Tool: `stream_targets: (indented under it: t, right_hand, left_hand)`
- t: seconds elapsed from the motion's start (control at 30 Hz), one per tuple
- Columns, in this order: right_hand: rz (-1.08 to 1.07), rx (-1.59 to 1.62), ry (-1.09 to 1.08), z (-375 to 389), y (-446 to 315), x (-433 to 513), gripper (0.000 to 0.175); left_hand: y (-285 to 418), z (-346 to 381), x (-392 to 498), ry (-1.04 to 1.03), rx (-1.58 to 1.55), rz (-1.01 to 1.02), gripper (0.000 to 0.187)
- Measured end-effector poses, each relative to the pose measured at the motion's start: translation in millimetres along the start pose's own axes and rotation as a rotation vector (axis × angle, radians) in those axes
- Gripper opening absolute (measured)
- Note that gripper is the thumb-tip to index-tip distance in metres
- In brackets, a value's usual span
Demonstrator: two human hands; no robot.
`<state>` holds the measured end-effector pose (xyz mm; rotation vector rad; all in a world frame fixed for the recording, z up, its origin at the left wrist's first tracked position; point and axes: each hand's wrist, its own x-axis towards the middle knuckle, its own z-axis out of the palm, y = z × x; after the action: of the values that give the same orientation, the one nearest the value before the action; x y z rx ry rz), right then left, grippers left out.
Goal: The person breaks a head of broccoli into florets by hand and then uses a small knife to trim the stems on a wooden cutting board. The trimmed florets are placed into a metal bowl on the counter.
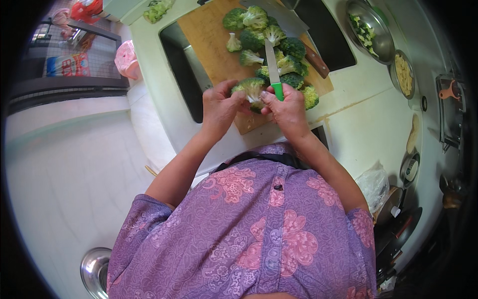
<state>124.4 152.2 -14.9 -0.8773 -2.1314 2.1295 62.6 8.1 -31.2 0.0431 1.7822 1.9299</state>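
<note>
My left hand (224,106) grips a broccoli floret (251,88) by its side, over the near end of a wooden cutting board (203,41). In my right hand (286,108) is a paring knife (273,65) with a green handle, its blade pointing away from me. The right fingertips also touch the floret's stem, which is slightly blurred. Beyond my hands, several cut broccoli florets (251,39) are heaped on the board. A cleaver (317,61) with a wooden handle lies at the board's right side, its blade partly hidden by florets.
The board spans a sink (177,56) with dark openings on both sides. Along the right stand a steel bowl (382,39) of chopped greens and a bowl of pale yellow pieces (403,76). Broccoli trimmings (158,11) lie at the far left. A clear plastic bag (373,187) sits by my right elbow.
</note>
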Motion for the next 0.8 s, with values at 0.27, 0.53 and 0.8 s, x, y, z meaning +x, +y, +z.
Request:
stream_targets:
  t: [0.27,0.53,0.8]
  right_hand:
    - [-0.356,-0.788,-0.188,-30.5,-0.3,-22.0,0.023]
    - [-0.379,-1.03,-0.264,-26.0,2.3,-0.9,0.025]
    - [-0.396,-1.121,-0.264,-26.7,-12.7,6.3,0.021]
  left_hand:
    - [-25.4,-21.7,30.9,0.122,0.119,0.093,0.027]
    - [-37.6,-19.4,26.9,0.14,-0.034,0.094,0.027]
    - [-41.6,-11.1,34.4,0.196,0.001,0.111,0.019]
